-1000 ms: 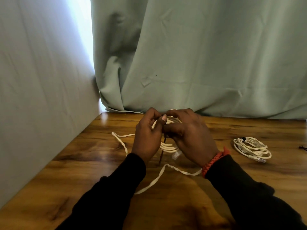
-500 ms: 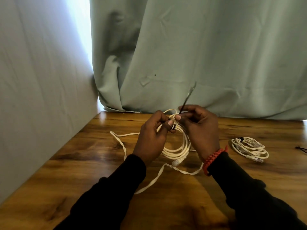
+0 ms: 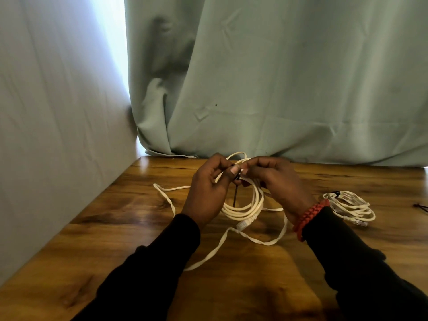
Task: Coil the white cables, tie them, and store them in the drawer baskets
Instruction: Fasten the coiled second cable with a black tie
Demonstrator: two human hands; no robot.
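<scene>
A coiled white cable (image 3: 245, 208) hangs from both my hands just above the wooden table (image 3: 115, 228). My left hand (image 3: 208, 191) and my right hand (image 3: 275, 181) pinch the top of the coil together with a thin black tie (image 3: 235, 195), whose loose end hangs down through the coil. The cable's clear plug (image 3: 244, 224) dangles at the bottom of the coil. A flat white cable (image 3: 220, 249) lies loose on the table under my hands. A second white coil (image 3: 352, 207), bound with a black tie, lies on the table to the right.
A grey-green curtain (image 3: 278, 89) hangs along the back edge of the table and a pale wall (image 3: 58, 135) runs along its left side. A small dark object (image 3: 421, 207) lies at the far right edge.
The black tie's loose end pointed up from my right hand half a second ago; now it hangs downward through the coil. My hands stay together at the top of the coil.
</scene>
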